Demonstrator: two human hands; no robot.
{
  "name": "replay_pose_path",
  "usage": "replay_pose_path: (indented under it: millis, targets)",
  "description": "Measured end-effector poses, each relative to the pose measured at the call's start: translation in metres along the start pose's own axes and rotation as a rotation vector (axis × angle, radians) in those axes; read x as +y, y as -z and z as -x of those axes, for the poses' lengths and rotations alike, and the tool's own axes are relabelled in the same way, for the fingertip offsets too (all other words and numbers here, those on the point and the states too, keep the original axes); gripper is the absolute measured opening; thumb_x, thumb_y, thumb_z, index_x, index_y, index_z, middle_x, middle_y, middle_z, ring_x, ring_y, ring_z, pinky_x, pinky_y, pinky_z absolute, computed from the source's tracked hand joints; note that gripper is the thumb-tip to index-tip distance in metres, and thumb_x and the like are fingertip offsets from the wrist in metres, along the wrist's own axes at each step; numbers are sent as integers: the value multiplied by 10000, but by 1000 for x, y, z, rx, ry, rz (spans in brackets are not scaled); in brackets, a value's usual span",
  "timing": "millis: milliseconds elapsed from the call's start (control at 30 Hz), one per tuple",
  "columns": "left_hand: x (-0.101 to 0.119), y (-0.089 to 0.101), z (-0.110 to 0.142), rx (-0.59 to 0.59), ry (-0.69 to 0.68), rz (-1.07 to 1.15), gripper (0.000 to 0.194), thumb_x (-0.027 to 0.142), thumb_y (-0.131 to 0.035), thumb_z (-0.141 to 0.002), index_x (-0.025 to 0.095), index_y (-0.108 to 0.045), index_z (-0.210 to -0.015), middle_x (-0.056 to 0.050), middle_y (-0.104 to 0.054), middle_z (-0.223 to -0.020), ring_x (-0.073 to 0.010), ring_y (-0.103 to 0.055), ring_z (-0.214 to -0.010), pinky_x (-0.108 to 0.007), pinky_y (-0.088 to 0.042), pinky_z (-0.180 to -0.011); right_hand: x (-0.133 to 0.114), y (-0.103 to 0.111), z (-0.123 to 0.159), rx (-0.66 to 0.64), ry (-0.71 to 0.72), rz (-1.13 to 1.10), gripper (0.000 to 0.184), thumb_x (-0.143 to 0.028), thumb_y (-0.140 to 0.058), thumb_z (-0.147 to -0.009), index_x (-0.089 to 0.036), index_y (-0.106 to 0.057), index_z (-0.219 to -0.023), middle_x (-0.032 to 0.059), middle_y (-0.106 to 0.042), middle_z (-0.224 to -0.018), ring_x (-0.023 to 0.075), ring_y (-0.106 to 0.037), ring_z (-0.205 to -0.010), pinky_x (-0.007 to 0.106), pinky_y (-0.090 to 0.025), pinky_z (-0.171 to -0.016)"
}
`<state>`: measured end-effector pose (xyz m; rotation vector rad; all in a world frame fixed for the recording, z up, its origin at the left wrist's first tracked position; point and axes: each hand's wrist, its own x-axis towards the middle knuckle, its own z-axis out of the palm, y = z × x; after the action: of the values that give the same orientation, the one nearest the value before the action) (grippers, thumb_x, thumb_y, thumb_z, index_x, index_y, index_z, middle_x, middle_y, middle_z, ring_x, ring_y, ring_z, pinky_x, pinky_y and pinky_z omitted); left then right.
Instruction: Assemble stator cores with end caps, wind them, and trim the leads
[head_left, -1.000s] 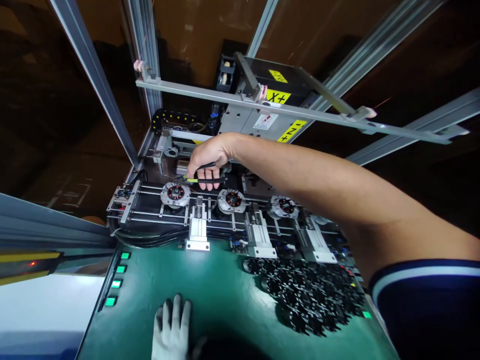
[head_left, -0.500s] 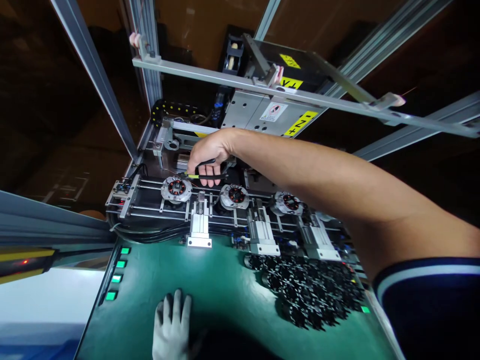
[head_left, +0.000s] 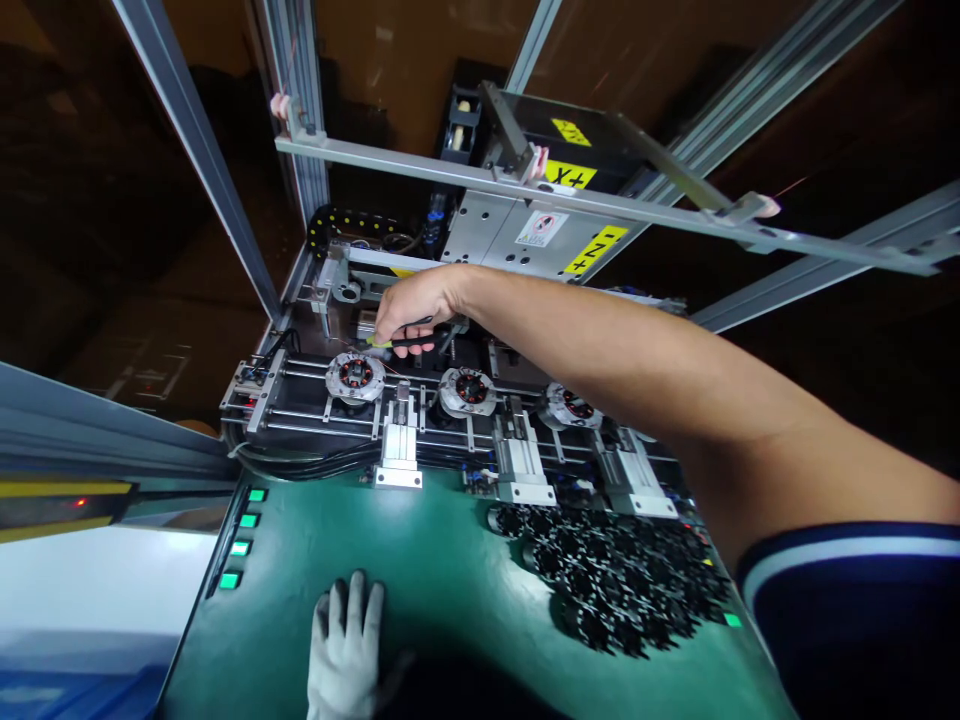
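Observation:
My right hand [head_left: 414, 308] is bare and reaches across the machine, its fingers closed around pliers [head_left: 418, 340] with black and yellow handles. The plier jaws point left, just behind the leftmost wound stator [head_left: 355, 377]; whether they touch anything is too small to tell. A thin copper-coloured wire runs near that stator. My left hand [head_left: 346, 645], in a pale grey glove, lies flat on the green table mat [head_left: 427, 560] with fingers stretched out and holds nothing. A second stator [head_left: 466, 392] sits right of the pliers, and a third [head_left: 571, 407] is partly covered by my forearm.
Silver clamp cylinders [head_left: 399, 450] stand before the stators. Many black slotted parts [head_left: 615, 580] are massed at the right of the mat. Green buttons [head_left: 240, 548] line its left edge. A metal bar [head_left: 450, 172] with wire guides crosses above my arm.
My right hand has tilted slightly, and the pliers' lower handle has risen closer to the upper one. My left hand stays flat on the mat. The whole view has shifted a little.

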<state>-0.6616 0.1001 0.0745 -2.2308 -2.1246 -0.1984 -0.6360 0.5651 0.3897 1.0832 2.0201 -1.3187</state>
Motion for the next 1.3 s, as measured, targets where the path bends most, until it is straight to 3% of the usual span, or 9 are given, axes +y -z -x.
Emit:
replay_pose_path:
  millis: [133,367,500,700,967,1133,1300]
  targets:
    - [-4,5,-3,77,-51,4,665,610,-674,-786,205,-695,-1313,-185,-633,-1397,-441,-514,-1251,-573,-377,-1028,-20,2,12,-41,56,9,200,-178,-587,-952,-61,-664,-808,15,-626,-625,123,-662,-564,195,-553,-546]
    - [0,1,0,57,-23,33,744,646,-686,-770,180,-665,-1349,-210,-605,-1420,-459,-470,-1284,-600,-322,-1057,-48,-12,3,-88,-151,26,280,-164,-603,-945,-23,-653,-709,73,-669,-754,240,-751,-843,232,-583,-623]
    - [-2,-4,4,12,-9,31,717,632,-654,-810,217,-632,-1394,-178,-584,-1463,-439,-464,-1323,-594,-308,-1085,-51,-16,-4,-110,-158,15,252,-132,-649,-906,-4,-643,-688,88,-689,-786,273,-756,-898,243,-587,-643]
    - [-5,-6,6,29,-59,3,714,679,-607,-833,243,-630,-1398,-161,-613,-1441,-426,-524,-1264,-581,-332,-1050,-53,-19,-5,18,-235,-126,186,-44,-676,-847,8,-633,-674,80,-726,-862,285,-756,-944,218,-564,-649]
    - [-6,-1,1,57,-79,13,719,681,-623,-816,224,-653,-1370,-185,-623,-1414,-440,-520,-1245,-580,-339,-1030,-46,-17,-14,-60,-165,-137,241,-97,-643,-885,8,-654,-669,52,-726,-790,246,-756,-883,161,-496,-600]
    - [-3,1,1,55,-29,29,712,664,-654,-801,195,-677,-1336,-193,-622,-1409,-450,-511,-1254,-586,-341,-1044,-50,-22,-9,25,-319,-91,340,-155,-597,-943,8,-638,-647,99,-730,-821,301,-749,-942,220,-530,-618]
    - [-2,1,1,47,-33,41,713,644,-659,-809,193,-655,-1360,-200,-600,-1433,-446,-487,-1283,-590,-334,-1061,-53,-25,-3,6,-300,-38,372,-170,-559,-974,-11,-624,-644,93,-717,-780,294,-754,-934,258,-561,-652]
